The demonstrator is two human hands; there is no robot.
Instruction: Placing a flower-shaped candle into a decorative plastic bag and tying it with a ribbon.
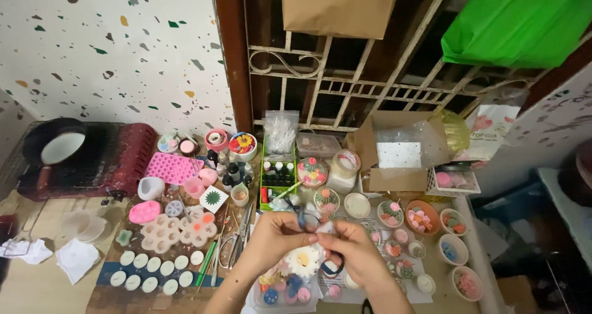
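My left hand (279, 232) and right hand (353, 247) meet over the near edge of the bench (37, 283). Both sets of fingers pinched together on a small white piece (325, 229); can't tell what it is. Scissors (303, 218) sit at my left fingertips. Under the hands, a daisy-shaped white candle (304, 260). Left of that, a flower-shaped mould (161, 232) and rows of white discs (157, 269). Further back, a pink mould tray (173, 167), small bottles (277, 173), and a cardboard box (394, 157) at the far edge.
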